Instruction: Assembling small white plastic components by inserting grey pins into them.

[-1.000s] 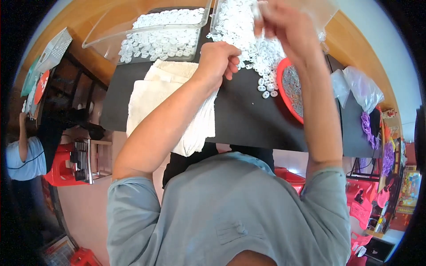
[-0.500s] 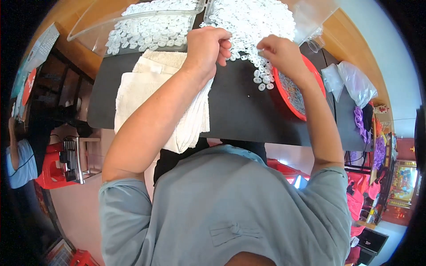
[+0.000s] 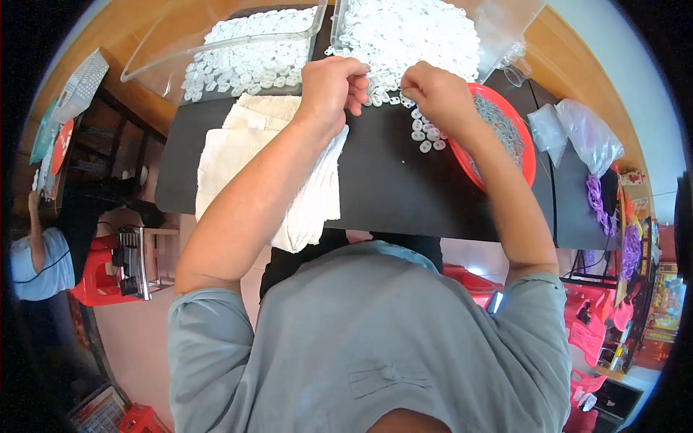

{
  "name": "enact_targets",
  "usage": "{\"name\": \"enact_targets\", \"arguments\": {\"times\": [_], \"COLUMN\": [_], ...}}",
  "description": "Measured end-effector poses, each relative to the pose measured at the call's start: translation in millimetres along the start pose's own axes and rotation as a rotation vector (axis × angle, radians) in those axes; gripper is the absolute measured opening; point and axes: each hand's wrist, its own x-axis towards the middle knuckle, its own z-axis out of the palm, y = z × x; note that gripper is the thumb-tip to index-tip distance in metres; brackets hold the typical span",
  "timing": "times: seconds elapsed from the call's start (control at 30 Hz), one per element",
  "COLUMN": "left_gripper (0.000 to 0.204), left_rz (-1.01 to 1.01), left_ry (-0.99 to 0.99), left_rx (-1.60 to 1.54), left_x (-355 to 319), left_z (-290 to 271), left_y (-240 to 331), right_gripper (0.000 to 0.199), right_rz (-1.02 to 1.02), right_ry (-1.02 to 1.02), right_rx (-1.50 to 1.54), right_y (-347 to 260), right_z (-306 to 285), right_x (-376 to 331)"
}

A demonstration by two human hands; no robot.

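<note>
My left hand [image 3: 333,88] is held over the table, fingers curled and the thumb against the forefinger. Whatever sits in that pinch is too small to make out. To its right, a short gap away, my right hand [image 3: 437,95] is closed, fingertips together and pointing toward the left hand; its contents are hidden. Just beyond both hands spreads a big heap of small white oval plastic pieces [image 3: 411,36] with holes. Several loose white pieces [image 3: 426,136] lie below my right hand. My right forearm passes over a red bowl [image 3: 529,155] holding many thin grey metal parts [image 3: 498,119].
Folded cream towels [image 3: 238,155] lie under my left forearm on the dark table [image 3: 404,195]. A clear bin [image 3: 317,18] of white pieces stands far left. Clear plastic bags [image 3: 586,137] and a purple bundle [image 3: 596,198] lie at the right. Another person [image 3: 45,263] is at the far left.
My right hand has moved left, closer to my left hand, showing more of the red bowl. My left hand keeps nearly the same pose. The whole view has shifted slightly.
</note>
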Motion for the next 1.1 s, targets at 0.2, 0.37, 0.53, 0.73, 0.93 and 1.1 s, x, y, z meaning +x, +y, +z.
{"name": "enact_targets", "arguments": {"times": [0.2,0.37,0.53,0.73,0.93,1.1], "left_gripper": [0.011,0.011,0.011,0.01,0.011,0.012], "left_rz": [0.003,0.01,0.028,0.014,0.01,0.024], "left_ry": [-0.011,-0.017,0.001,-0.015,-0.023,0.0], "left_rx": [-0.018,-0.026,-0.104,-0.055,-0.043,-0.106], "left_x": [-0.4,-2.0,-1.5,-2.5,-3.0,-1.8], "left_z": [0.2,0.4,2.4,-0.4,0.0,3.0], "left_y": [1.5,4.7,4.3,4.0,5.1,5.2], "right_gripper": [0.013,0.014,0.013,0.008,0.007,0.007], "right_rz": [-0.143,-0.143,-0.093,-0.084,-0.141,-0.097], "right_ry": [-0.021,-0.078,-0.092,-0.034,-0.057,0.047], "right_rx": [-0.119,-0.154,-0.127,-0.076,-0.305,-0.171], "right_y": [-11.0,-11.4,-15.2,-10.3,-0.4,2.6], "right_z": [25.4,24.1,20.6,17.3,20.1,18.6], "right_x": [11.5,14.2,14.3,8.4,1.5,0.8]}}
